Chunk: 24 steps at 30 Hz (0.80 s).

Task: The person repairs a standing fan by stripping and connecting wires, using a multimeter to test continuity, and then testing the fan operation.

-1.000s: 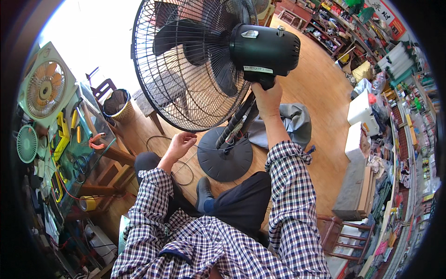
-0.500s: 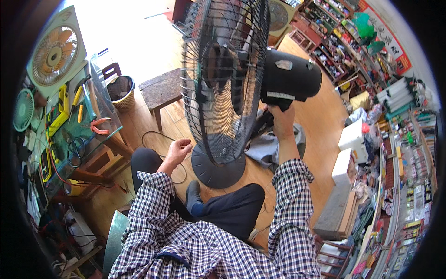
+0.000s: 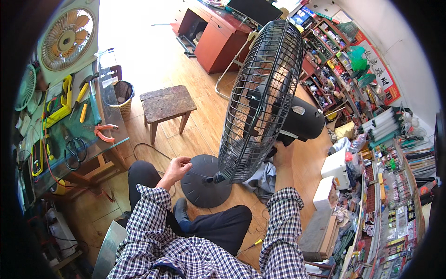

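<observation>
A black standing fan is in front of me, its wire cage (image 3: 253,107) tilted and facing left. Behind the cage is the dark motor housing (image 3: 304,122). My right hand (image 3: 283,156) grips the fan from below, just under that housing. The round black base (image 3: 204,188) rests on the floor by my foot, with a short pole leaning up from it behind the cage. Left of the base, my left hand (image 3: 176,171) hovers with thumb and fingers pinched together; whatever they hold, if anything, is too small to make out.
A wooden stool (image 3: 167,104) and a waste basket (image 3: 123,95) stand beyond my left knee. The glass-topped bench (image 3: 65,135) at left carries pliers (image 3: 106,132) and scissors. Grey cloth (image 3: 260,181) lies behind the fan. White boxes (image 3: 332,172) and crowded shelves line the right.
The fan head has moved right and tilted over, with my right hand still on it. More of the base now shows. My left hand stays pinched near the base, and the view has shifted.
</observation>
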Tool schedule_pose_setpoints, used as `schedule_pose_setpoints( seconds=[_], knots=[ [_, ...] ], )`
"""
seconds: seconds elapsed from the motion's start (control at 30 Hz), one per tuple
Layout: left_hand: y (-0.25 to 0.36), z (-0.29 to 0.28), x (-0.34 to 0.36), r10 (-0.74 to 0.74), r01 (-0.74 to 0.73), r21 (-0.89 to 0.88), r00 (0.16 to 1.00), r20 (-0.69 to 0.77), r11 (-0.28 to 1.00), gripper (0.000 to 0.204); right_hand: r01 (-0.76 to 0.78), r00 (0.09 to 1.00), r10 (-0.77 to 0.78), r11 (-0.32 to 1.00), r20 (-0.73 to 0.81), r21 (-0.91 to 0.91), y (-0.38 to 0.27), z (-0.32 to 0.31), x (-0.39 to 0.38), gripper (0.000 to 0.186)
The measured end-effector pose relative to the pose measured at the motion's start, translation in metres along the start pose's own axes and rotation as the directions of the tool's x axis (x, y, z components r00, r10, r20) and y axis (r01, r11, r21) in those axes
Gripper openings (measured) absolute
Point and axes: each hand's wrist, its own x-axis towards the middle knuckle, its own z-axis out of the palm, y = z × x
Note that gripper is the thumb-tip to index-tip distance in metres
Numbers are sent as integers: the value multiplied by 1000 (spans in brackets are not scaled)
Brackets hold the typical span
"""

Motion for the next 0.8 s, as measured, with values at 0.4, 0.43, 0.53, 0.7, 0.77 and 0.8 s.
schedule_pose_setpoints(
  seconds=[0.4, 0.43, 0.53, 0.7, 0.77, 0.8],
  knots=[
    [11, -2, 3, 34, -36, -53, 999, -40, 998, 42, -96, 991, 85, 990, -100, -106, -17, 6, -7, 40],
    [12, -4, 4, 36, -38, -47, 998, -50, 998, 42, -95, 993, 86, 990, -85, -105, -18, 5, -10, 40],
    [17, 0, 7, 45, -47, -37, 998, -52, 998, 42, -94, 995, 88, 987, -49, -128, -33, 0, -16, 42],
    [8, 4, 14, 83, -83, -6, 994, -65, 996, 39, -106, 993, 112, 983, 29, -150, -36, 10, -12, 44],
    [8, -2, 11, 77, -77, 10, 994, -81, 997, 38, -121, 989, 131, 984, 72, -132, -27, 20, -4, 45],
    [13, 8, 10, 85, -86, -13, 994, -67, 996, 38, -119, 988, 133, 980, 82, -159, -38, 19, -2, 46]
  ],
)
